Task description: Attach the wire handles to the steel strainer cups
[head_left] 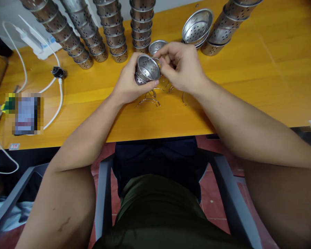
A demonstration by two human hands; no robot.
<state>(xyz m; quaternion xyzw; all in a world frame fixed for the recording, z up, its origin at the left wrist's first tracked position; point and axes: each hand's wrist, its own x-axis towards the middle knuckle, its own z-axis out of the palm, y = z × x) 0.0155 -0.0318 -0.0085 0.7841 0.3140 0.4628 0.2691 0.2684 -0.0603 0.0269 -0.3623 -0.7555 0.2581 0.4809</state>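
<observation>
My left hand [128,84] is wrapped round a perforated metal strainer cup [148,71], tilted with its mouth up and to the right. My right hand [182,65] pinches a thin curved wire handle [153,58] at the cup's rim; whether the wire is hooked into the rim I cannot tell. Several loose curved wire handles [148,100] lie on the table just below both hands. Behind them stands another small strainer cup [157,46], partly covered by my right hand.
Tall stacks of perforated cups [114,31] line the back of the wooden table [269,79]. A wide perforated bowl [197,27] sits beside the right stack [226,29]. At left are a white power strip [41,45], cables, a black plug [58,72] and a blurred-out phone-like object [27,116].
</observation>
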